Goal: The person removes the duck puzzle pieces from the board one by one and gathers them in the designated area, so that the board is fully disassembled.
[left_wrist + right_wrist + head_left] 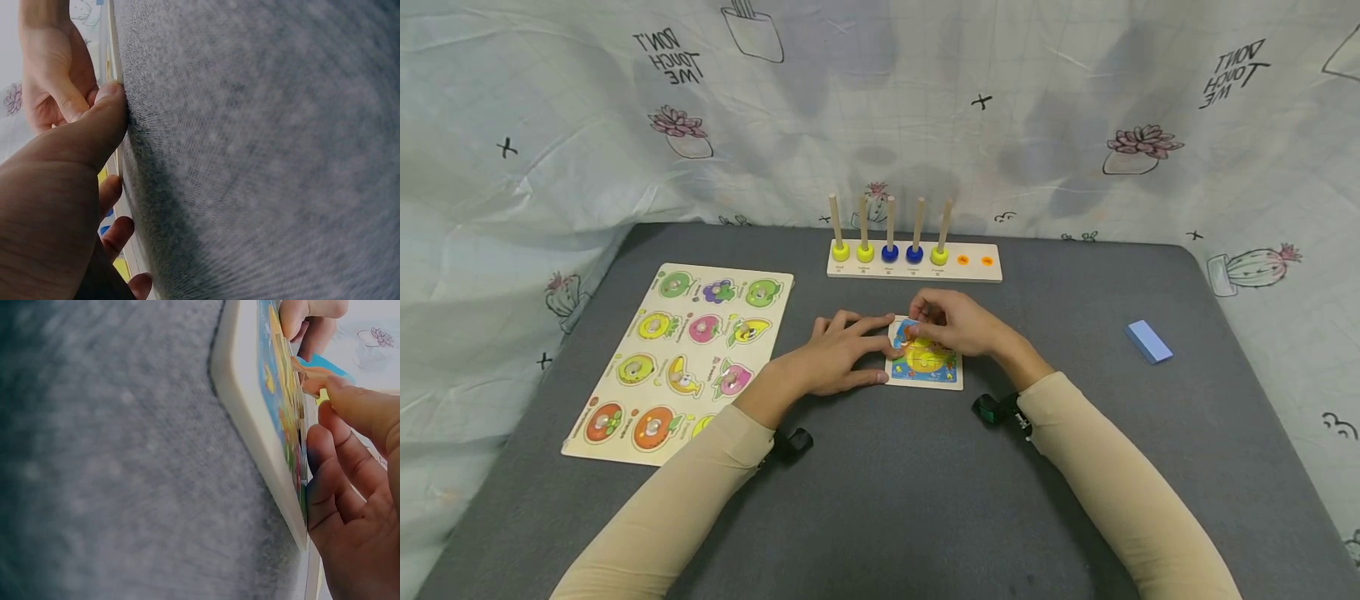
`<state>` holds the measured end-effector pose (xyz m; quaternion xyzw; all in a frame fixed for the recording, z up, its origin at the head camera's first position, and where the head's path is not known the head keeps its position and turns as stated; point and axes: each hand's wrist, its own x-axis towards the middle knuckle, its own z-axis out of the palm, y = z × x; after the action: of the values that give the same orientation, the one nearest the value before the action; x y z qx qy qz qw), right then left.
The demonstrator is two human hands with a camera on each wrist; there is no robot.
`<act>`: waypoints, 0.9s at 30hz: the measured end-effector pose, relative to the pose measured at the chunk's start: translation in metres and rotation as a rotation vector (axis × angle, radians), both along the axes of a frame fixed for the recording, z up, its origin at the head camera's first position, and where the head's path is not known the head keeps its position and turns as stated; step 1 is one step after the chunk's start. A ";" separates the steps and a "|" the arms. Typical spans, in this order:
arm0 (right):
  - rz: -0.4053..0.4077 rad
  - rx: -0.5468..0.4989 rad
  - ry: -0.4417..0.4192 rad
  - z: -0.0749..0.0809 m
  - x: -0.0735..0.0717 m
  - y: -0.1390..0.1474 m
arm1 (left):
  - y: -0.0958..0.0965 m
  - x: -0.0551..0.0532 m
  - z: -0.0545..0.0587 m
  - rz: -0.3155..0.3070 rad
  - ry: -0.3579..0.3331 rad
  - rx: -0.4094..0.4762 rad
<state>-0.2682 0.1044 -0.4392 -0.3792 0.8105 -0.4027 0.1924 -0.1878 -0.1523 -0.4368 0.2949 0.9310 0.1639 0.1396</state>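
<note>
A small square jigsaw puzzle board [925,384] with a blue and yellow picture lies in front of me. My left hand [842,357] rests at its left side. The fingers are spread, with the thumb by the lower left corner and fingertips at the left edge. My right hand [961,323] is over the board's upper part. Between thumb and forefinger it pinches a blue and orange puzzle piece [324,366], tilted up from the board in the right wrist view. The right hand hides part of the picture. In the left wrist view, the left thumb [106,119] touches the board's edge.
A larger fruit puzzle board [700,358] lies on the left, partly behind my left forearm. Behind the small board stands a peg board [917,272] with several upright sticks and yellow and blue rings. A blue block [1148,342] lies at right on the grey table [880,517].
</note>
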 end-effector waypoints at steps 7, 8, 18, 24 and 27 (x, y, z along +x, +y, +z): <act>-0.021 -0.025 -0.011 0.000 0.000 0.006 | 0.001 -0.001 0.000 -0.014 0.015 -0.022; -0.028 -0.025 -0.010 0.000 0.000 0.006 | 0.001 0.000 0.000 -0.019 0.021 -0.027; -0.074 -0.065 0.011 -0.001 0.004 0.012 | 0.005 0.002 0.002 -0.054 0.026 -0.027; -0.099 -0.101 0.019 0.005 0.007 0.019 | 0.010 0.002 0.006 -0.057 0.015 -0.093; -0.097 -0.114 0.019 0.008 0.007 0.023 | 0.014 0.002 0.009 -0.052 0.012 -0.131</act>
<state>-0.2608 0.1277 -0.4308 -0.3534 0.8057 -0.4533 0.1430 -0.1859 -0.1387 -0.4281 0.3100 0.9326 0.0971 0.1572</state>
